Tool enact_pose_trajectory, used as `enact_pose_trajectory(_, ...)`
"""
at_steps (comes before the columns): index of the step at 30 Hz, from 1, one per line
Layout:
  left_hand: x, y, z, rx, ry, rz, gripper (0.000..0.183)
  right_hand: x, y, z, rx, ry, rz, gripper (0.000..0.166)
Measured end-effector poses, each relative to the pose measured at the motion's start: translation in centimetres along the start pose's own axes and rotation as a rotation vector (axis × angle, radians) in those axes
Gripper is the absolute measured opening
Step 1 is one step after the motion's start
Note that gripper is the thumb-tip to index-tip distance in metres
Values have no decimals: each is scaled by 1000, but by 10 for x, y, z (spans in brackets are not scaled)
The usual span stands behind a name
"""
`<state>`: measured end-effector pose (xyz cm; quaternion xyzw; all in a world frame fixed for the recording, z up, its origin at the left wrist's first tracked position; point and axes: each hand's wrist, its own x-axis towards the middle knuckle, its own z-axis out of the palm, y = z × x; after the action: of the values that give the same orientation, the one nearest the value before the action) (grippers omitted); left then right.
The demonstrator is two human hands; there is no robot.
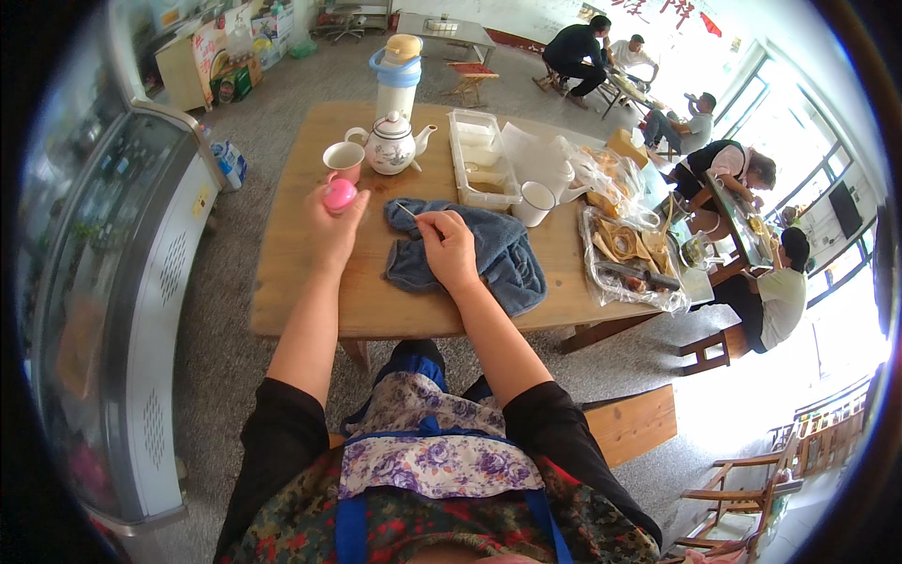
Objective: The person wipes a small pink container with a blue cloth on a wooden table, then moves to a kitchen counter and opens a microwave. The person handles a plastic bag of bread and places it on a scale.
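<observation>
My left hand (337, 224) holds a small, rounded, bright pink object (340, 195), perhaps a lid or a small container. Just behind it stands a mug (344, 161), pale inside and pink outside. Between finger and thumb, my right hand (448, 248) pinches a thin pale stick (405, 210), like a toothpick. That hand is over a crumpled blue-grey towel (493, 247) on the wooden table (303, 296). A white teapot (391, 149) with a painted pattern is beside the mug, its spout towards the right.
A thermos flask (399, 81), a compartmented plastic box (483, 166), a white enamel cup (534, 204) and a plastic-lined tray (627, 250) stand on the table. A glass display case (91, 282) is to the left, a wooden bench (631, 426) behind right. Several people sit at other tables.
</observation>
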<state>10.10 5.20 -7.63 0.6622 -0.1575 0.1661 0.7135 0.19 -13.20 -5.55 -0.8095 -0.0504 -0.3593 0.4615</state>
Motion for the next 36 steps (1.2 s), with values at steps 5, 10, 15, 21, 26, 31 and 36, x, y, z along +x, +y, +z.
enact_pose_trajectory(5, 0, -7, 9, 472, 174, 150, 51, -2, 4, 0, -26, -19, 8, 15)
enact_pose_trajectory(10, 15, -32, 4, 481, 128, 195, 55, -3, 5, 3, -93, -37, -109, 10)
enact_pose_trajectory(15, 16, -35, 8, 529, 154, 225, 57, -3, -4, 0, -45, -95, -79, 5)
enact_pose_trajectory(21, 14, -41, 11, 559, 185, 119, 64, -5, 1, 1, -34, 8, -160, 7)
enact_pose_trajectory(26, 16, -33, 8, 442, 101, 69, 59, -1, -16, -14, -29, 9, -154, 7)
enact_pose_trajectory(31, 7, -12, 18, 504, 100, 105, 48, -5, -86, -51, 325, -34, 35, 5)
enact_pose_trajectory(36, 8, -4, 14, 383, 64, 93, 38, -18, -171, -106, 669, -182, -263, 2)
